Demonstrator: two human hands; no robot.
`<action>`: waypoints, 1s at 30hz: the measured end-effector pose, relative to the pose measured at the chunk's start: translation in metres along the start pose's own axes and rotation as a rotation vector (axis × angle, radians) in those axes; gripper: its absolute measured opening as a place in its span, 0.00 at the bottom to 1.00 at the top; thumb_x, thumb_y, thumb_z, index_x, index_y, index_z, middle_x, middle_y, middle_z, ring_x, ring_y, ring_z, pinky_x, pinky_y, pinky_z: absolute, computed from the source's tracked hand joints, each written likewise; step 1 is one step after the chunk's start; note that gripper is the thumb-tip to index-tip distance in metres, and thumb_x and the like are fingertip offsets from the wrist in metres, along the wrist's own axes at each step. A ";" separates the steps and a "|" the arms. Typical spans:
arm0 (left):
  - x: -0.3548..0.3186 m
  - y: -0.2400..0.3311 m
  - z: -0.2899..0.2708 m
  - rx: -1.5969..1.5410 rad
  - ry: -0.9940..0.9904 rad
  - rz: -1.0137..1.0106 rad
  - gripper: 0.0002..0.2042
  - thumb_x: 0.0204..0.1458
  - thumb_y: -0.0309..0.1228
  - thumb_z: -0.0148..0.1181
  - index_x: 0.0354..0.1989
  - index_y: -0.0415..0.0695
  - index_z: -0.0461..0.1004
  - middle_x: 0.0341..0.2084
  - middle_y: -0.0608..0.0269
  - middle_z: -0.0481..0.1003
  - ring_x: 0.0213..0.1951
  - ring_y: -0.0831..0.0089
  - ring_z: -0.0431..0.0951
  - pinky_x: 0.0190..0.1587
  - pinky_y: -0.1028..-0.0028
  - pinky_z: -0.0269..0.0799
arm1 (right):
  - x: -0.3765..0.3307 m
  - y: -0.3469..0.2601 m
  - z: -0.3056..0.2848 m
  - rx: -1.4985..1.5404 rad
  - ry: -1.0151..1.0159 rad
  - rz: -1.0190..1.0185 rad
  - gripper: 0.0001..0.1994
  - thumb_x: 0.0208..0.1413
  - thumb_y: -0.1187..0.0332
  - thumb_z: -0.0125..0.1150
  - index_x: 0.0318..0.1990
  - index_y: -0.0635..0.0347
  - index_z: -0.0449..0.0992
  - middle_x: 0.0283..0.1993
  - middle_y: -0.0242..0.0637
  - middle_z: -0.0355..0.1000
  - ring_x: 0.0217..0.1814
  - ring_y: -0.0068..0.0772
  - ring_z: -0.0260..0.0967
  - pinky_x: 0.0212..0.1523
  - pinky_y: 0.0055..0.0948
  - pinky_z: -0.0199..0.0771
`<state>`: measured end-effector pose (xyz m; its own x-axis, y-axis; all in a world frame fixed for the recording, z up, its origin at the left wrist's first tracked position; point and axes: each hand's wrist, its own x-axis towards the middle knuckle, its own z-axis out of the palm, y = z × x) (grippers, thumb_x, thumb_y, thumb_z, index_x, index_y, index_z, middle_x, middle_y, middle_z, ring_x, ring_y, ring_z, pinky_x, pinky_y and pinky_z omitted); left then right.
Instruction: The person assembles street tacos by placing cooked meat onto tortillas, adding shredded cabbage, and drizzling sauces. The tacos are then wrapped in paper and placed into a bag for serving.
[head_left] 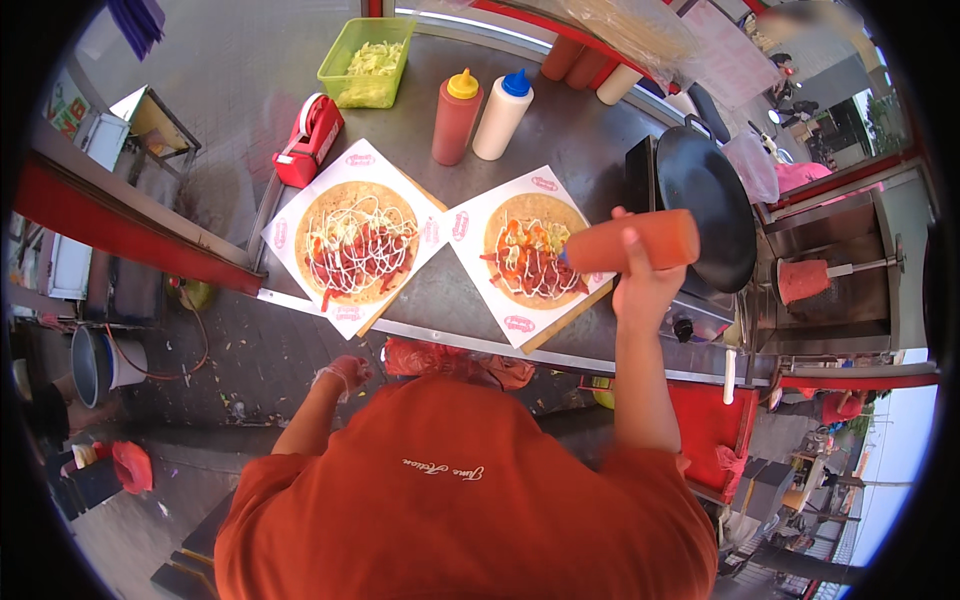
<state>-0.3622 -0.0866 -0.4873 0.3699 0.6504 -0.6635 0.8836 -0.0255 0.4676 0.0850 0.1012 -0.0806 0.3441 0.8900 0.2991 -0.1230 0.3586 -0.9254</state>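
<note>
My right hand [640, 285] is wrapped round an orange-red squeeze bottle [650, 240], tipped almost level. Its nozzle points left over the right flatbread [510, 210], which carries shredded vegetable, reddish meat strips, white sauce lines and orange sauce. That flatbread lies on a white printed paper [545, 183] over a board. To its left, another flatbread [345, 200] with meat strips and crossing white sauce lines rests on its own printed paper [290, 240]. My left hand [347, 374], in a clear plastic glove, hangs below the counter's front edge with fingers curled, apparently holding nothing.
On the metal counter [410, 120] stand a red sauce bottle [457, 120] with yellow cap, a white bottle [502, 118] with blue cap, a red tape dispenser [308, 143] and a green basket [345, 65] of shredded vegetable. A black pan [705, 200] and a meat spit [803, 281] are at right.
</note>
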 end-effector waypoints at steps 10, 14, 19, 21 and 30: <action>0.003 -0.023 0.060 -0.538 0.104 -0.344 0.19 0.66 0.44 0.60 0.49 0.39 0.83 0.38 0.57 0.86 0.40 0.69 0.82 0.48 0.64 0.77 | 0.001 -0.030 -0.020 -0.169 -0.200 -0.217 0.31 0.57 0.83 0.74 0.66 0.69 0.65 0.60 0.49 0.75 0.59 0.48 0.81 0.65 0.43 0.81; -0.003 -0.037 0.086 -0.677 0.021 -0.575 0.19 0.68 0.44 0.56 0.53 0.43 0.84 0.44 0.56 0.87 0.46 0.67 0.84 0.54 0.65 0.76 | 0.001 -0.032 -0.034 -0.074 0.061 -0.115 0.31 0.57 0.84 0.73 0.66 0.69 0.65 0.58 0.51 0.77 0.61 0.48 0.81 0.64 0.42 0.81; -0.007 -0.060 0.116 -1.043 0.032 -0.600 0.18 0.68 0.45 0.55 0.48 0.44 0.84 0.35 0.65 0.85 0.33 0.74 0.80 0.42 0.67 0.76 | 0.003 -0.025 -0.040 -0.161 -0.130 -0.200 0.33 0.57 0.84 0.73 0.68 0.69 0.63 0.59 0.49 0.75 0.63 0.49 0.80 0.66 0.43 0.79; -0.007 -0.065 0.122 -1.072 0.074 -0.534 0.18 0.68 0.45 0.56 0.48 0.43 0.84 0.36 0.63 0.85 0.35 0.72 0.81 0.43 0.66 0.76 | 0.002 -0.021 -0.030 -0.112 0.024 -0.153 0.34 0.56 0.84 0.75 0.68 0.69 0.63 0.62 0.49 0.74 0.63 0.47 0.79 0.66 0.43 0.79; 0.014 -0.080 0.086 -0.834 0.188 -0.409 0.17 0.68 0.43 0.59 0.48 0.40 0.84 0.35 0.63 0.84 0.37 0.67 0.81 0.46 0.63 0.76 | 0.002 0.010 0.039 0.037 0.025 -0.214 0.30 0.57 0.80 0.77 0.64 0.67 0.68 0.60 0.47 0.76 0.59 0.41 0.80 0.65 0.37 0.78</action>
<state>-0.4032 -0.1410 -0.5845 -0.0399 0.6025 -0.7971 0.4174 0.7349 0.5345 0.0483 0.1175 -0.0807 0.3891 0.7853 0.4816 -0.0781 0.5490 -0.8322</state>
